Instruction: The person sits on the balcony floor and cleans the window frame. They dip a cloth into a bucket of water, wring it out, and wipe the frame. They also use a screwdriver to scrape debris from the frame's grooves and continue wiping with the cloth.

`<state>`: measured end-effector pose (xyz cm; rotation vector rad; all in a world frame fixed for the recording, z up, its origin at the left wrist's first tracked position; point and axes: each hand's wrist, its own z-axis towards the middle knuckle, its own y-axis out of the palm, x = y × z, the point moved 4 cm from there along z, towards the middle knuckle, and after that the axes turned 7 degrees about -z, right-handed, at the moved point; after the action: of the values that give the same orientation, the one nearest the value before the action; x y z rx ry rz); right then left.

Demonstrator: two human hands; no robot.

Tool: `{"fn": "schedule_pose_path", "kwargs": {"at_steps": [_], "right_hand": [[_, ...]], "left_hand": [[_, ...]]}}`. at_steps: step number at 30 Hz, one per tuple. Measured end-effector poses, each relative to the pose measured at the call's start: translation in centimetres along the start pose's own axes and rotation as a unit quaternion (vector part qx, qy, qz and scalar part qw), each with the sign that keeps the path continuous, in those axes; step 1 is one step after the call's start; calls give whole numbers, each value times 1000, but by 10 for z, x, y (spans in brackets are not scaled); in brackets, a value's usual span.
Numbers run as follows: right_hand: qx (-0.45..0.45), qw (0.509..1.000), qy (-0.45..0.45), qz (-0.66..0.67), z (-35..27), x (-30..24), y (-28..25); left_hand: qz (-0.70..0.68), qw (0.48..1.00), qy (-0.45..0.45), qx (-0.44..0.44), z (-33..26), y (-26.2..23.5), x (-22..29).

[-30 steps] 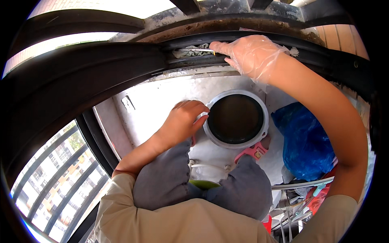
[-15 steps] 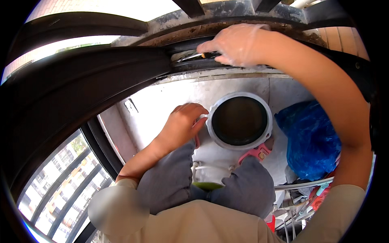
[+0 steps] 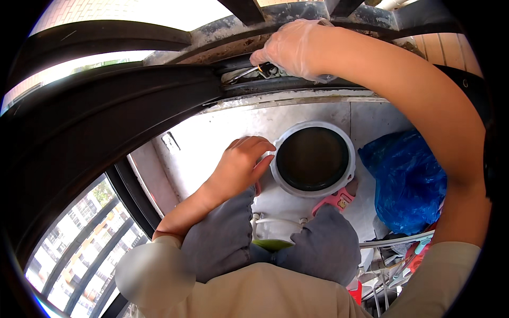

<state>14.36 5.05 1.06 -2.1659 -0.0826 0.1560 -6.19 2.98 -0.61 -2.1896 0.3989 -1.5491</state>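
In a clear plastic glove, my right hand (image 3: 291, 53) reaches over to the window track and grips a screwdriver (image 3: 242, 76). Its thin metal shaft points left along the groove, with an orange band by the dark handle. Greyish, wet-looking cloth (image 3: 269, 72) lies in the track beneath my fingers. My bare left hand (image 3: 244, 161) is closed at the left rim of a white bucket (image 3: 279, 180), with thumb and fingers around the edge there. Dark, murky water (image 3: 313, 159) is in the bucket.
A blue plastic bag (image 3: 408, 185) sits right of the bucket. Pink slippers (image 3: 339, 200) show by my knees. Dark bars (image 3: 244, 10) and the window frame (image 3: 132, 95) run ahead and to the left. A rack (image 3: 392, 244) with assorted items stands at lower right.
My right hand has shifted slightly up and away from the track's near edge, showing more of the cloth and tool. The left hand and bucket stay nearly in place.
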Motion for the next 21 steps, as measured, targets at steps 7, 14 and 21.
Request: {"fn": "schedule_pose_path", "kwargs": {"at_steps": [7,14,21], "right_hand": [[-20,998,50,38,-8,6,14],[-95,980,175,-25,-51,32,30],[-172,968,178,-31,-77,58,39]], "left_hand": [[-10,1000,16,5,4,0,5],[-11,1000,-4,17,0,-6,4],[-17,1000,6,13,-3,-4,0]]}}
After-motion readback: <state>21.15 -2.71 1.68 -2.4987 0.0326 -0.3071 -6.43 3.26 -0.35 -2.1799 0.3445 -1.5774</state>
